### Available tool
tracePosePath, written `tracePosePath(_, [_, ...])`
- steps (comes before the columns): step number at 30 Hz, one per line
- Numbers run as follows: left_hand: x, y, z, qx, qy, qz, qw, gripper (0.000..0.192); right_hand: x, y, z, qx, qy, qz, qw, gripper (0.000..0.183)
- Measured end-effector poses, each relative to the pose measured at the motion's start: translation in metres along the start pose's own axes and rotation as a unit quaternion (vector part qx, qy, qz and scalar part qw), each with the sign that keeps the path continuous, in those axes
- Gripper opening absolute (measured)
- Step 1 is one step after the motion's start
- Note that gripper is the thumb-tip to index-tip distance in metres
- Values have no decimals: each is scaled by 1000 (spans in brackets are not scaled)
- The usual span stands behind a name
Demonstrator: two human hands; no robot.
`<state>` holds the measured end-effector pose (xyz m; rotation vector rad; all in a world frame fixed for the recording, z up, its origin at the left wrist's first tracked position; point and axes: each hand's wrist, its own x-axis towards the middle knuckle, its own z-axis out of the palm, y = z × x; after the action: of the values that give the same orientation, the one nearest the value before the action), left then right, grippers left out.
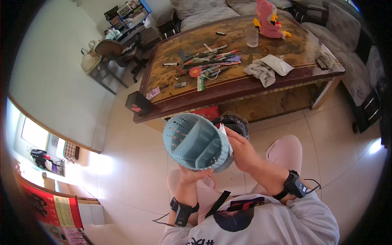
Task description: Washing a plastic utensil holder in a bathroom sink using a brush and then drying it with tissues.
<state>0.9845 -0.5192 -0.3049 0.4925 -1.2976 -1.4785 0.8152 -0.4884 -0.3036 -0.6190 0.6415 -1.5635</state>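
A light-blue plastic storage basket (180, 134) with slotted walls and inner dividers is held tilted in front of me, its open top facing up toward the camera. My left hand (193, 174) grips it from below at the near side, with the fingers mostly hidden. On the right, my right hand (240, 148) presses a thin white wipe or tissue (226, 139) against the basket's outer wall. No contents show inside the compartments that I can see.
Beyond stands a dark wooden coffee table (235, 95). It bears a pile of pens (211, 59), a grey cloth (261, 72), a white packet (277, 65), a drinking glass (252, 37) and a pink toy (268, 21). A black box (137, 103) sits at its left corner; a black-lined bin (235, 124) is below.
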Motion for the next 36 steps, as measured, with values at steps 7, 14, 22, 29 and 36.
tracePosePath(7, [-13, -9, 1, -71, -56, -77, 993, 104, 16, -25, -21, -15, -32, 293, 955, 31])
tracePosePath(14, [16, 0, 20, -32, -17, 3, 999, 92, 5, -12, -10, -8, 83, 162, 983, 34])
tracePosePath(22, [33, -13, 67, 165, 177, 110, 964, 98, -10, 36, 23, -177, 165, -246, 939, 36])
tracePosePath(29, [32, -11, 38, 128, 219, -3, 967, 139, 3, -10, -27, 6, 126, -107, 986, 27])
tracePosePath(36, [46, 13, 29, -68, -68, -58, 994, 116, 6, -25, -30, 21, 58, 83, 995, 23])
